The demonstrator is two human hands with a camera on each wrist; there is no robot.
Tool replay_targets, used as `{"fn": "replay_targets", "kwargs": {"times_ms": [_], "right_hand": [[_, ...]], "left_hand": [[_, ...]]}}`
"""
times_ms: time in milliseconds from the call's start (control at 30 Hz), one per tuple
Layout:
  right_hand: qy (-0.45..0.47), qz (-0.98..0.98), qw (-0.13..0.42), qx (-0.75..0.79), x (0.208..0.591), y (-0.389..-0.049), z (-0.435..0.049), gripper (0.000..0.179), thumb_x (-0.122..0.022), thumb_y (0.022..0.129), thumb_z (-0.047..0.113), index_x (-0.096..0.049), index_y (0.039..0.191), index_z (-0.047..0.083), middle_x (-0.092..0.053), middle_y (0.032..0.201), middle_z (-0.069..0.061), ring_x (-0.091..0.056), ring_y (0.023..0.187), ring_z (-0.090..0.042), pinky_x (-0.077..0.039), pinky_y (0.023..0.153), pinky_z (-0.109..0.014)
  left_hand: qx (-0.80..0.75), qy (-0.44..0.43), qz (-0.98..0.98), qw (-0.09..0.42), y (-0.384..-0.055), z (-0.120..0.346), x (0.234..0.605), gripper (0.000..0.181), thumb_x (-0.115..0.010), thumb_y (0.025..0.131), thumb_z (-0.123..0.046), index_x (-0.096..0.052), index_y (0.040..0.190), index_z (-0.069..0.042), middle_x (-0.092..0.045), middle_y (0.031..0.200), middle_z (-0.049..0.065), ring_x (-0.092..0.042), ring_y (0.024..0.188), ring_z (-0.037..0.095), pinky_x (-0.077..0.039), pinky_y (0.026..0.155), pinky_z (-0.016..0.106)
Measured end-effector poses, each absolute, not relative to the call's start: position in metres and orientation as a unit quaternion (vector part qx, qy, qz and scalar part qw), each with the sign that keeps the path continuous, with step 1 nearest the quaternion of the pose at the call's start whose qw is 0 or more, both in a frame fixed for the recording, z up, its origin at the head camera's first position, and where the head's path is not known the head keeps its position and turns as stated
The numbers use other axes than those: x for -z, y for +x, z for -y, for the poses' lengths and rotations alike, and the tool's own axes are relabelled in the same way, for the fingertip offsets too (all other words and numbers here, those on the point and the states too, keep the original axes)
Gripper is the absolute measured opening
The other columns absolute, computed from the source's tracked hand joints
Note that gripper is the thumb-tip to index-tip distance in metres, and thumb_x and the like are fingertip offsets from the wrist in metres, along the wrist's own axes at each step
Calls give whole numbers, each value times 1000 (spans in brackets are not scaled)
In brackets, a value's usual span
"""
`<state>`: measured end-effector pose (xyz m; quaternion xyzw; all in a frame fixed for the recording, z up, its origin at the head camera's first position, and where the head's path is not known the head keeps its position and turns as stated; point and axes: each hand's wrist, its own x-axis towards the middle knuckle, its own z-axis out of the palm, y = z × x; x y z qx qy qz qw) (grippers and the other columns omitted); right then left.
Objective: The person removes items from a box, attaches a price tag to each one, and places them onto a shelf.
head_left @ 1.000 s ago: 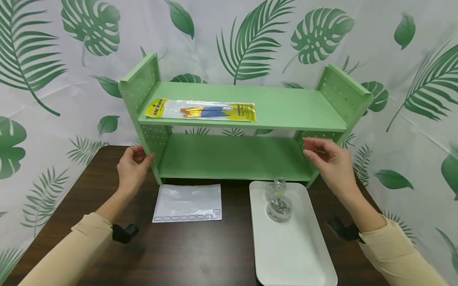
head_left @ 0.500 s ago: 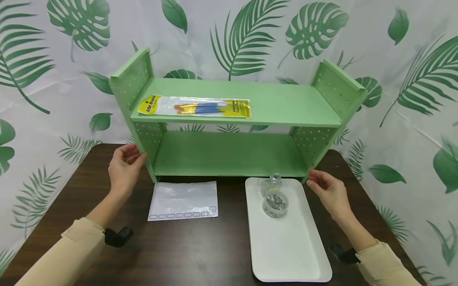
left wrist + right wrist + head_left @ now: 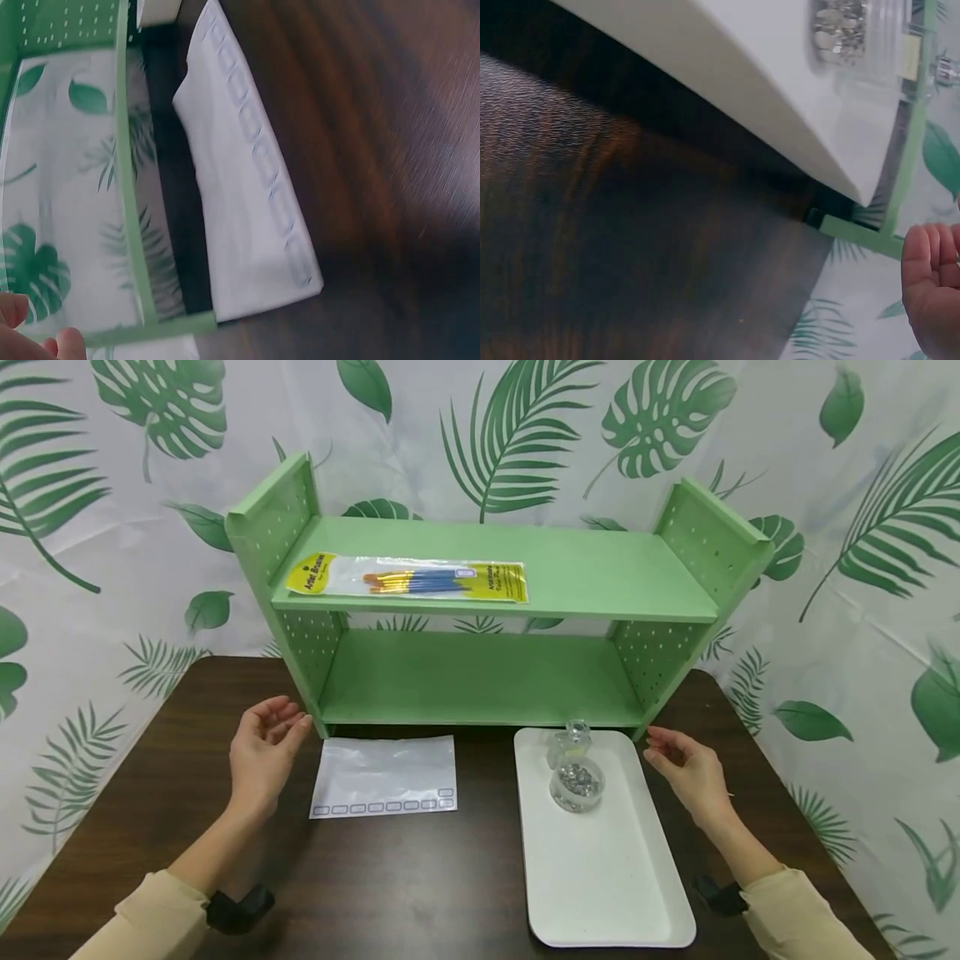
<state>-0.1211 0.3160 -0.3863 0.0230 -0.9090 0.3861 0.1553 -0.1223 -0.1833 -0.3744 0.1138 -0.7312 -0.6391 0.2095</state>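
Note:
A green two-tier shelf (image 3: 480,681) with perforated side panels stands at the back of the table. My left hand (image 3: 261,756) is just outside the foot of its left panel, fingers loosely bent and holding nothing. On the other side my right hand (image 3: 693,777) has its fingertips right at the lower front corner of the right panel, fingers loosely bent. In the right wrist view the fingers (image 3: 917,259) overlap the shelf's green foot (image 3: 862,232). A clear packet of artist brushes (image 3: 420,581) lies on the upper tier, toward the left.
A white sheet (image 3: 386,768) with small printed boxes lies before the shelf. To its right is a white tray (image 3: 607,885) bearing a round clear tub (image 3: 576,787) of silvery pieces and a small glass bottle (image 3: 568,745). Leaf-patterned fabric (image 3: 420,435) hangs behind.
My right hand has come down from in front of the right panel to its lower corner. My left hand has slid down and off the left panel's edge. The view has shifted slightly.

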Motion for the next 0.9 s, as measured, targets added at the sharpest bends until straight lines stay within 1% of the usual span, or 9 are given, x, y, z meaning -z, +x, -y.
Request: {"fn": "replay_targets", "kwargs": {"times_ms": [67, 133, 300, 367, 500, 600, 733, 833, 900], "right_hand": [[22, 909, 150, -388, 390, -122, -317, 31, -66, 84, -1, -62, 115, -7, -65, 100, -25, -47, 80, 15, -43, 66, -4], [22, 909, 143, -391, 393, -122, -319, 32, -66, 84, -3, -62, 115, -7, -65, 100, -26, -48, 80, 15, -43, 66, -4], [13, 910, 107, -401, 399, -124, -321, 34, -65, 85, -2, -59, 118, -9, -64, 103, -26, -49, 80, 12, -44, 65, -6], [4, 912, 84, -401, 399, -124, -322, 36, -64, 86, 0, -57, 120, -9, -64, 105, -26, -49, 80, 11, -45, 65, -7], [-10, 915, 45, -401, 400, -125, -323, 39, -64, 87, 1, -54, 123, -10, -61, 108, -26, -48, 80, 9, -46, 65, -9], [-12, 916, 24, -401, 401, -126, -325, 41, -63, 87, 1, -52, 125, -11, -60, 110, -26, -48, 81, 7, -47, 65, -10], [-16, 917, -2, -399, 401, -127, -329, 42, -60, 88, 1, -50, 128, -10, -59, 111, -26, -50, 83, -1, -48, 66, -11], [-24, 917, -17, -399, 401, -128, -330, 42, -60, 89, 2, -49, 128, -10, -59, 112, -26, -50, 85, -5, -48, 66, -12], [-27, 915, -25, -401, 402, -129, -329, 43, -60, 89, 2, -49, 128, -10, -59, 111, -26, -50, 85, -6, -48, 66, -12]], "left_hand": [[648, 103, 728, 197, -117, 176, 377, 33, -64, 85, 2, -50, 116, 0, -57, 96, -6, -58, 83, -4, -47, 73, 5], [653, 91, 729, 182, -112, 168, 380, 35, -63, 86, 4, -49, 118, 3, -57, 95, -10, -59, 83, -5, -48, 73, 6], [662, 63, 735, 131, -104, 145, 387, 37, -61, 87, 5, -48, 121, 5, -57, 97, -16, -60, 86, -7, -49, 76, 8], [670, 50, 733, 105, -101, 133, 389, 37, -61, 87, 5, -47, 121, 6, -57, 101, -12, -59, 88, -6, -50, 76, 10], [689, 30, 722, 55, -96, 108, 390, 37, -62, 86, 5, -48, 120, 5, -57, 110, 4, -60, 90, -2, -50, 77, 13], [704, 16, 710, 28, -94, 89, 391, 37, -64, 85, 5, -50, 119, 3, -56, 115, 13, -60, 93, 4, -51, 78, 15], [722, -6, 692, -1, -91, 65, 393, 38, -65, 83, 6, -52, 118, 1, -57, 117, 17, -61, 100, 19, -52, 78, 17], [734, -22, 678, -28, -89, 48, 394, 40, -67, 82, 5, -53, 119, 0, -57, 118, 16, -59, 108, 31, -53, 78, 19], [736, -35, 674, -43, -88, 38, 396, 41, -67, 82, 3, -53, 120, -1, -57, 120, 16, -57, 110, 35, -53, 79, 20]]}}
